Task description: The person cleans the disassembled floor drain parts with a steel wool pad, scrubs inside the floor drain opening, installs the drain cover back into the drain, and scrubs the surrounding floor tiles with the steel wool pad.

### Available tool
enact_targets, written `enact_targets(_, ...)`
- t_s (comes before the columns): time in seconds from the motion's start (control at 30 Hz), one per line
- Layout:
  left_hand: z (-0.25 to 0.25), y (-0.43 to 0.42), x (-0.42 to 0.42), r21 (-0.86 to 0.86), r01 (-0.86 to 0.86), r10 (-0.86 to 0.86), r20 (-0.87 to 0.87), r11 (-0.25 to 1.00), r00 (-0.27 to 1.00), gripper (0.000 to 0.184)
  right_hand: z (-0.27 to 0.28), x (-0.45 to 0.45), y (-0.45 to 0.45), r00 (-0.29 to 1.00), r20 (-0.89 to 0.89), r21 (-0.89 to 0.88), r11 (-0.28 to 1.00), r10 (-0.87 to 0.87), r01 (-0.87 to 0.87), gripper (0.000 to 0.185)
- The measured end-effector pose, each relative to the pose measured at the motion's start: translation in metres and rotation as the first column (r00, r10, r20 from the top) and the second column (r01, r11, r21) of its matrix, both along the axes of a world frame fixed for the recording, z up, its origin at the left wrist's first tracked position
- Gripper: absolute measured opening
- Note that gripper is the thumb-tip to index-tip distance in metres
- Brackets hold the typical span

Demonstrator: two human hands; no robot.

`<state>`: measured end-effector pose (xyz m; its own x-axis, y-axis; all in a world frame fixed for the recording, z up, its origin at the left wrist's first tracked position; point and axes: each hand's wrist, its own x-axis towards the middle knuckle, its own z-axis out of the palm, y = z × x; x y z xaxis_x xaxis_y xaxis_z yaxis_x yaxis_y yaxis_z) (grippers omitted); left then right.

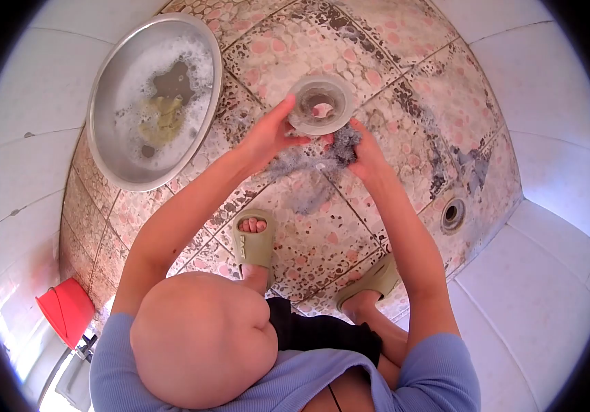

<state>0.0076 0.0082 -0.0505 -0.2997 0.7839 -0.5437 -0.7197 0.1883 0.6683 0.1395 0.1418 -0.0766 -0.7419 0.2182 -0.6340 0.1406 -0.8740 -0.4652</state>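
Viewing the work area from the head camera, we are squatting over a patterned tile floor and are holding a round, flanged, ring-shaped part out in front of us. We are keeping this part above the floor, and its central hole is facing up toward the camera. With the left hand, we are gripping the part at its left side, the fingers closing on the rim. With the right hand, we are clasping a dark grey scouring pad, which is touching or nearly touching the lower right of the part; we are unable to tell exactly how the fingertips are meeting the rim.

To the left, a metal basin is resting on the floor and is containing foamy water and a yellowish item. Grey suds are lying below the hands. To the right, a round floor drain is sitting near the wall. We are wearing olive sandals, and a red bucket is standing at the lower left.
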Motion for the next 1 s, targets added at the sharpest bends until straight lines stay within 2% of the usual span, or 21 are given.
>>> enact_targets(0.1,-0.025,-0.001,-0.013,-0.195,0.097,-0.131,-0.169,0.976,0.977,0.037,0.002,-0.005,0.001,0.987,0.16,0.22,0.974,0.015,-0.05,0.028)
enact_targets(0.13,-0.036,0.001,-0.017,-0.209,0.089,-0.133,-0.211,0.974,0.968,0.034,-0.01,-0.004,0.005,0.978,0.205,0.375,0.92,0.037,-0.114,0.028)
enact_targets(0.2,-0.055,0.008,-0.027,-0.234,0.074,-0.142,-0.29,0.97,0.947,0.028,-0.045,0.005,0.023,0.952,0.3,0.641,0.727,0.057,-0.246,0.029)
enact_targets(0.3,-0.064,0.02,-0.033,-0.262,0.112,-0.223,-0.444,0.959,0.868,0.025,-0.042,0.022,0.056,0.996,0.08,0.273,0.962,-0.027,0.004,0.032)
enact_targets(0.33,-0.067,0.024,-0.033,-0.274,0.139,-0.266,-0.507,0.952,0.82,0.024,-0.019,0.019,0.055,0.996,0.062,0.247,0.968,-0.063,0.046,0.031)
enact_targets(0.37,-0.07,0.029,-0.032,-0.288,0.166,-0.308,-0.569,0.943,0.763,0.024,-0.014,0.014,0.053,0.995,0.089,0.441,0.897,-0.043,-0.001,0.029)
enact_targets(0.43,-0.072,0.034,-0.032,-0.334,0.197,-0.376,-0.649,0.922,0.662,0.023,-0.011,0.0,0.048,0.988,0.151,0.758,0.644,-0.021,-0.102,0.026)
enact_targets(0.47,-0.071,0.035,-0.032,-0.365,0.2,-0.406,-0.668,0.909,0.624,0.023,-0.009,-0.007,0.042,0.979,0.204,0.924,0.335,-0.022,-0.185,0.03)
enact_targets(0.5,-0.07,0.035,-0.032,-0.396,0.202,-0.435,-0.687,0.896,0.581,0.023,-0.013,-0.013,0.039,0.98,0.197,0.977,0.084,-0.012,-0.196,0.03)
enact_targets(0.57,-0.068,0.038,-0.033,-0.358,0.212,-0.406,-0.65,0.909,0.642,0.024,-0.023,-0.025,0.037,0.982,0.188,0.891,-0.424,0.018,-0.163,0.031)
enact_targets(0.6,-0.069,0.038,-0.033,-0.339,0.216,-0.391,-0.627,0.915,0.674,0.025,-0.025,-0.031,0.037,0.968,0.241,0.844,-0.506,0.063,-0.177,0.029)
enact_targets(0.67,-0.073,0.04,-0.034,-0.355,0.244,-0.428,-0.668,0.902,0.609,0.025,-0.03,-0.038,0.033,0.924,0.354,0.739,-0.649,0.145,-0.181,0.027)
enact_targets(0.7,-0.075,0.041,-0.036,-0.363,0.253,-0.442,-0.691,0.896,0.572,0.025,-0.033,-0.038,0.031,0.913,0.384,0.699,-0.689,0.134,-0.193,0.025)
enact_targets(0.77,-0.078,0.042,-0.032,-0.318,0.224,-0.387,-0.699,0.922,0.602,0.023,-0.041,-0.036,0.029,0.892,0.442,0.608,-0.764,0.099,-0.217,0.022)
enact_targets(0.87,-0.083,0.042,-0.028,-0.296,0.193,-0.351,-0.714,0.935,0.606,0.02,-0.031,-0.046,0.018,0.898,0.439,0.65,-0.703,0.037,-0.289,0.021)
enact_targets(0.97,-0.083,0.044,-0.026,-0.273,0.183,-0.326,-0.707,0.944,0.628,0.021,-0.04,-0.046,0.019,0.924,0.366,0.75,-0.623,0.11,-0.223,0.017)
enact_targets(1.0,-0.083,0.044,-0.026,-0.26,0.183,-0.316,-0.7,0.948,0.64,0.021,-0.045,-0.048,0.025,0.919,0.346,0.742,-0.655,0.191,-0.144,0.015)
